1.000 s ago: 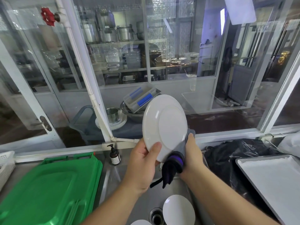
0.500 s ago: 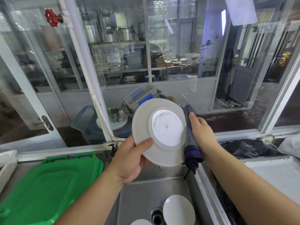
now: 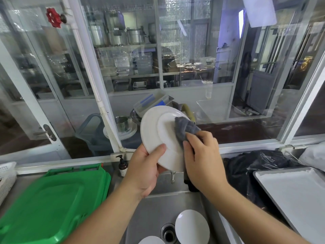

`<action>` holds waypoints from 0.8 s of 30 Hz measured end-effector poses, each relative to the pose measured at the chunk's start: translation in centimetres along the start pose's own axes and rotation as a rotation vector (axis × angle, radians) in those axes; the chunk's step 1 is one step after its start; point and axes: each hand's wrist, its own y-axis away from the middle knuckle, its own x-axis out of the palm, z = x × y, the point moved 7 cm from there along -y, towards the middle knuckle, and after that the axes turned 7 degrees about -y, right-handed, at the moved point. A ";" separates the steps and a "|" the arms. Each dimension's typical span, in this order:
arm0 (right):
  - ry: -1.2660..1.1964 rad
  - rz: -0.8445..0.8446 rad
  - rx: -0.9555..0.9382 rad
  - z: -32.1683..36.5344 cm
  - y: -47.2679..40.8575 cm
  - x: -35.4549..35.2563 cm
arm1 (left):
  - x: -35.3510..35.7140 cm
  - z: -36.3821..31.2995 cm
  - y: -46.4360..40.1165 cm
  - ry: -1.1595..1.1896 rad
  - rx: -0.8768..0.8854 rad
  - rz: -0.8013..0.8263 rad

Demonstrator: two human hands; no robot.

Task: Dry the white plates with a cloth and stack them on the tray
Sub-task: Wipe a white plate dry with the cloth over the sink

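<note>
My left hand (image 3: 144, 170) grips a white plate (image 3: 158, 132) by its lower rim and holds it up above the sink, its underside turned toward me. My right hand (image 3: 202, 159) holds a grey cloth (image 3: 184, 129) bunched in its fingers and presses it against the right part of that underside. Two more white plates lie in the steel sink (image 3: 149, 208): one (image 3: 192, 226) beside the drain and another (image 3: 151, 240) cut off by the bottom edge. A flat white tray (image 3: 295, 194) sits on the counter at the right, with nothing on its visible part.
A green plastic lid (image 3: 51, 205) covers the counter at left. A small pump bottle (image 3: 122, 164) stands behind the sink. A black plastic bag (image 3: 246, 168) lies between sink and tray. Glass window panes close off the back; a white basket (image 3: 6, 175) is at far left.
The plate was flipped from its face to its underside and tilted. My right hand moved the cloth from the plate's right edge onto the underside.
</note>
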 end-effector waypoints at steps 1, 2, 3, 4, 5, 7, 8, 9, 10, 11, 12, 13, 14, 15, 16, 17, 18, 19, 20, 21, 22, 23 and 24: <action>0.005 0.021 -0.079 0.8 0.2 0.0 | -0.1 0.2 0.0 -0.019 -0.009 -0.002; 0.002 0.048 -0.151 1.4 0.2 0.1 | 0.0 0.4 0.1 -0.036 -0.021 0.001; -0.009 0.073 -0.217 2.0 0.0 0.0 | 0.1 0.6 0.3 -0.055 -0.035 0.012; -0.025 0.092 -0.277 2.5 -0.3 0.0 | 0.3 0.8 0.6 -0.073 -0.052 0.029; -0.041 0.105 -0.327 2.9 -0.7 -0.2 | 0.6 1.1 0.8 -0.087 -0.069 0.045; -0.045 0.110 -0.385 3.5 -2.0 -0.6 | 0.9 1.5 1.1 -0.108 -0.086 0.066; -0.036 0.101 -0.393 3.6 -2.7 -0.8 | 1.0 1.5 1.3 -0.117 -0.081 0.068; -0.030 0.088 -0.387 3.5 -3.3 -0.9 | 1.0 1.4 1.4 -0.121 -0.070 0.065; -0.027 0.074 -0.366 3.2 -4.0 -1.1 | 0.9 1.2 1.5 -0.114 -0.055 0.060; -0.029 0.058 -0.332 2.9 -4.8 -1.3 | 0.9 0.9 1.5 -0.100 -0.037 0.059; -0.030 0.040 -0.282 2.4 -5.4 -1.5 | 0.9 0.6 1.6 -0.088 -0.018 0.059; -0.027 0.025 -0.222 1.9 -5.9 -1.7 | 0.8 0.3 1.6 -0.079 -0.002 0.057; -0.015 0.017 -0.168 1.4 -6.1 -1.7 | 0.8 0.0 1.6 -0.073 0.007 0.051; 0.001 0.013 -0.128 1.0 -6.0 -1.6 | 0.7 -0.1 1.6 -0.065 0.011 0.042; 0.014 0.010 -0.100 0.8 -5.6 -1.5 | 0.6 -0.2 1.6 -0.058 0.013 0.031; 0.017 0.006 -0.078 0.7 -4.9 -1.5 | 0.5 -0.2 1.6 -0.055 0.016 0.025; 0.003 0.004 -0.067 0.8 -3.9 -1.4 | 0.4 -0.3 1.5 -0.055 0.020 0.016; -0.027 0.011 -0.071 0.9 -2.8 -1.2 | 0.3 -0.4 1.5 -0.060 0.024 0.005; -0.064 0.032 -0.091 1.1 -1.6 -1.0 | 0.2 -0.5 1.5 -0.067 0.025 -0.005; -0.098 0.065 -0.123 1.4 -0.5 -0.8 | 0.0 -0.5 1.5 -0.072 0.024 -0.012; -0.120 0.104 -0.158 1.7 0.3 -0.6 | -0.1 -0.4 1.5 -0.074 0.013 -0.015; -0.135 0.140 -0.196 2.0 0.8 -0.6 | -0.2 -0.1 1.5 -0.079 -0.004 -0.013; -0.147 0.171 -0.232 2.3 0.8 -0.7 | -0.3 0.2 1.6 -0.088 -0.026 -0.008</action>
